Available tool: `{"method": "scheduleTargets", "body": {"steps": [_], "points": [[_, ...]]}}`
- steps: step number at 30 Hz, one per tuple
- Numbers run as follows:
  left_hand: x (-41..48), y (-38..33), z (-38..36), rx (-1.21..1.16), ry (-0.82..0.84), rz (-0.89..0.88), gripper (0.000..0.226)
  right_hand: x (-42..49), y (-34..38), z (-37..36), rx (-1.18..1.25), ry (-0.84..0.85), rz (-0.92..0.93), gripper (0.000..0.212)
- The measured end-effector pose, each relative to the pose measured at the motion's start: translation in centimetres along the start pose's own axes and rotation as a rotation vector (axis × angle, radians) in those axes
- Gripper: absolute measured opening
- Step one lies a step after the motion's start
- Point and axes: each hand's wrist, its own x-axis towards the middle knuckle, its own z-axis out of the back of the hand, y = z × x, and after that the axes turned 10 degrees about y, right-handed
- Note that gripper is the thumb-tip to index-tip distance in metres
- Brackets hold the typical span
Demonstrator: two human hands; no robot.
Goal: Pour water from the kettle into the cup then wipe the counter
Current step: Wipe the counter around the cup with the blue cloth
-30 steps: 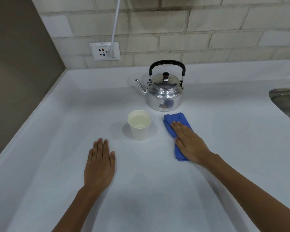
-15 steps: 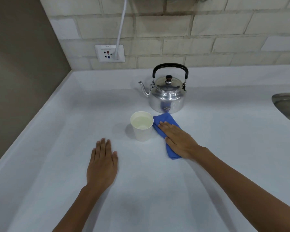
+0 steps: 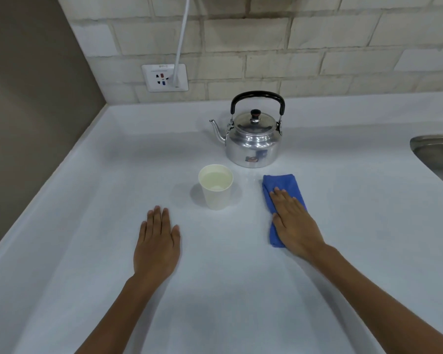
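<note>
Your right hand [image 3: 293, 223] is pressing flat, fingers open, on blue cloth [image 3: 283, 192] right of cup [image 3: 216, 186]. Your left hand [image 3: 157, 245] is lying flat, empty, on surface [image 3: 92, 200]. Kettle [image 3: 252, 139] is standing behind cup, water inside cup.

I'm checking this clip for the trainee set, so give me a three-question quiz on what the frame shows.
1. True or false: the cup already holds water.
2. Which hand presses the blue cloth on the counter? A) left hand B) right hand C) both
3. Which way does the spout of the kettle point, towards the wall socket side or the sink side?

Key
1. True; liquid shows near the rim.
2. B; the left hand lies flat on bare counter, apart from the cloth.
3. Towards the wall socket side, away from the sink.
</note>
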Motion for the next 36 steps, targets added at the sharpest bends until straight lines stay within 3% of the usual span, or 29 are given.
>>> {"method": "scheduleTargets", "body": {"steps": [5, 8, 13, 17, 24, 27, 30, 32, 36], "points": [[0.0, 0.0, -0.1, 0.010, -0.008, -0.005, 0.055, -3.9, 7.9, -3.0, -0.048, -0.007, 0.102, 0.055], [0.0, 0.2, 0.0, -0.010, 0.009, -0.009, 0.055, -4.4, 8.6, -3.2, -0.041, 0.018, 0.204, 0.053], [0.1, 0.3, 0.0, -0.022, 0.016, -0.007, 0.055, -4.5, 5.2, -2.4, -0.039, 0.010, 0.060, 0.054], [0.2, 0.1, -0.1, 0.001, -0.006, 0.000, 0.055, -4.9, 9.1, -3.4, -0.044, 0.040, -0.043, 0.053], [0.3, 0.3, -0.1, 0.000, 0.046, 0.020, 0.056, -5.1, 15.9, -5.6, -0.118, 0.084, 0.049, 0.054], [0.2, 0.3, 0.5, -0.099, 0.101, 0.018, 0.056, -4.4, 14.9, -5.3, 0.121, 0.136, 0.139, 0.055], [-0.6, -0.6, 1.8, -0.317, 0.067, 0.034, 0.056, -2.7, 11.7, -3.0, 0.350, -0.011, 0.067, 0.053], [-1.5, -2.4, 2.6, -0.334, 0.008, -0.041, 0.057, -0.8, 8.6, -1.4, 0.298, -0.076, -0.023, 0.050], [-3.9, -7.6, 1.8, -0.293, 0.047, -0.210, 0.057, 1.9, 5.4, -1.0, 0.128, -0.001, -0.131, 0.049]]}}
